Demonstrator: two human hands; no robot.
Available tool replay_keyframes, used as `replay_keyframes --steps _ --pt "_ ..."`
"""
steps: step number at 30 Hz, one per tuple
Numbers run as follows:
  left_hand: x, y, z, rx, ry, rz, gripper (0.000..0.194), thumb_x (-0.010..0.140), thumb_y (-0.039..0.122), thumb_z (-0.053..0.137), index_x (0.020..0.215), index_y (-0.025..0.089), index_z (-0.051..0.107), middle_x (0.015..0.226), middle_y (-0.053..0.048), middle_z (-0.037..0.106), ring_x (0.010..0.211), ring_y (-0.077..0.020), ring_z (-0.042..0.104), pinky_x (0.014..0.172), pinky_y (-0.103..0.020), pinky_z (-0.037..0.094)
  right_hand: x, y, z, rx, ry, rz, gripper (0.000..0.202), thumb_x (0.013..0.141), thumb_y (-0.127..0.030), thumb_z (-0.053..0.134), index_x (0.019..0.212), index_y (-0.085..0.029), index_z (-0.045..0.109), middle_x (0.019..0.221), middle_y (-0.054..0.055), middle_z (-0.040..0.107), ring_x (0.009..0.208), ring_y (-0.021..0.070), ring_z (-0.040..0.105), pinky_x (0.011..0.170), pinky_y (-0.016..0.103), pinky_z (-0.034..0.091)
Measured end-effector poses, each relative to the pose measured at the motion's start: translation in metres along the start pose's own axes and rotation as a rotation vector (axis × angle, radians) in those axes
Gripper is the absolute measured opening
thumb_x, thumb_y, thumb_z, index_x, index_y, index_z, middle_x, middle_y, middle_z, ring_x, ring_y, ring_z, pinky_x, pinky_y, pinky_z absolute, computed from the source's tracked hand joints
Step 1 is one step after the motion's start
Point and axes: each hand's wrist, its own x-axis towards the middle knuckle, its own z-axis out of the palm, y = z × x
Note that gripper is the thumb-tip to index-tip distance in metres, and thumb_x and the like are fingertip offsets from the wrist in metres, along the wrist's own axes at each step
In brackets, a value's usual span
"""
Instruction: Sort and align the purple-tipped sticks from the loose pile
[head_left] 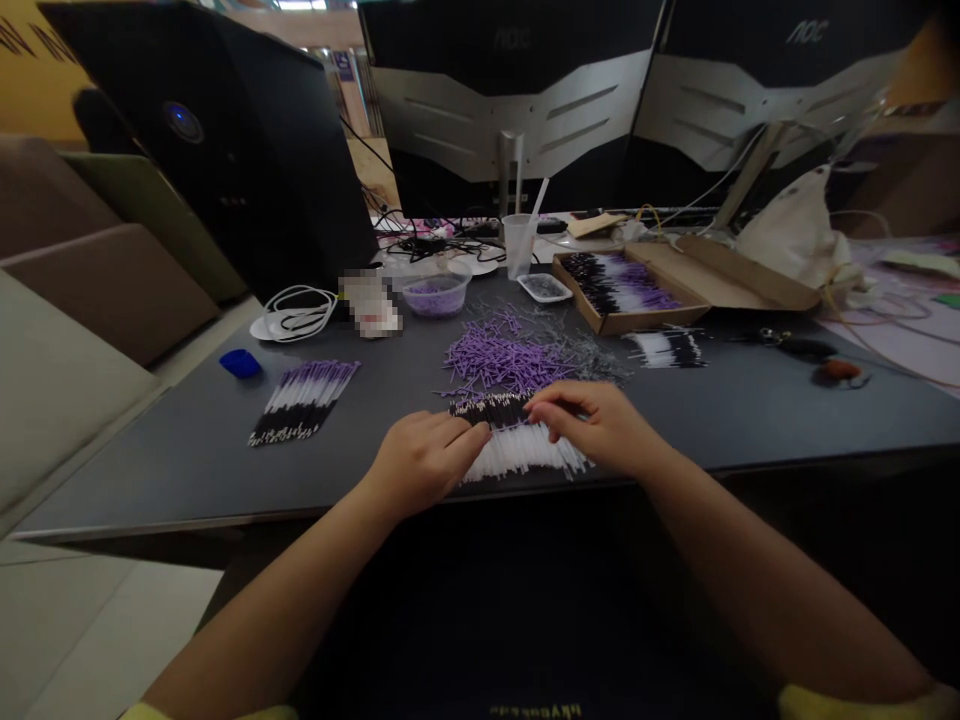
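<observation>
A row of thin black-and-white sticks point(517, 455) lies side by side near the front edge of the desk, black ends away from me. My left hand point(424, 458) is closed over the row's left side, its thumb and finger pressed together. My right hand point(596, 425) is at the row's right side with thumb and forefinger pinched. A thin purplish line shows between the two sets of fingertips; what each hand grips is too small to make out. Just behind the hands lies a heap of small purple pieces point(499, 355), with grey translucent pieces point(592, 355) along its right.
Purple-white-black sticks point(304, 400) and a blue cap-like piece point(240, 363) lie left. Behind are a bowl point(435, 295), cup with straw point(517, 248) and small tray point(545, 289). At right are a stick-filled cardboard box point(652, 318), a short stick row point(667, 348) and pliers-like tool point(806, 346).
</observation>
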Motion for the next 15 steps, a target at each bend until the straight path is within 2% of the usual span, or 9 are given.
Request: replay_keyframes --steps 3,5,7,10,15 --pt "-0.004 -0.007 0.007 0.033 0.012 -0.006 0.015 0.089 0.018 0.051 0.094 0.016 0.065 0.072 -0.002 0.066 0.064 -0.0120 0.060 0.058 -0.024 0.042 0.006 0.024 -0.025 -0.269 0.200 -0.003 0.024 0.089 -0.036 0.052 0.093 -0.018 0.068 0.076 0.004 0.069 0.062 0.0162 0.061 0.061 0.027 0.045" --pt "-0.006 -0.012 0.012 0.035 -0.005 -0.030 0.015 0.089 0.018 0.051 0.096 0.016 0.065 0.080 -0.004 0.068 0.074 -0.0140 0.062 0.063 -0.025 0.045 0.011 0.047 -0.037 -0.552 0.242 0.060 0.022 0.088 -0.032 0.052 0.097 -0.018 0.067 0.089 0.007 0.070 0.070 0.0190 0.062 0.067 0.030 0.046" --pt "-0.008 -0.015 0.016 0.034 -0.029 -0.051 0.017 0.088 0.018 0.052 0.099 0.017 0.065 0.091 -0.006 0.069 0.086 -0.0171 0.063 0.073 -0.029 0.047 0.015 0.070 -0.044 -0.718 0.235 0.114 0.024 0.085 -0.029 0.054 0.101 -0.016 0.066 0.101 0.011 0.067 0.081 0.0226 0.062 0.075 0.034 0.046" --pt "-0.010 -0.017 0.021 0.015 -0.047 -0.073 0.020 0.087 0.016 0.053 0.102 0.018 0.066 0.100 -0.008 0.068 0.095 -0.0199 0.061 0.082 -0.034 0.047 0.018 0.094 -0.044 -0.783 0.146 0.170 0.027 0.084 -0.029 0.055 0.105 -0.016 0.064 0.108 0.012 0.065 0.092 0.0250 0.061 0.081 0.035 0.046" --pt "-0.012 -0.018 0.023 -0.018 -0.056 -0.079 0.020 0.086 0.016 0.054 0.101 0.019 0.066 0.101 -0.008 0.067 0.095 -0.0202 0.061 0.083 -0.035 0.047 0.017 0.098 -0.040 -0.824 0.122 0.206 0.021 0.088 -0.024 0.048 0.098 -0.019 0.066 0.103 0.009 0.067 0.094 0.0239 0.061 0.081 0.034 0.045"
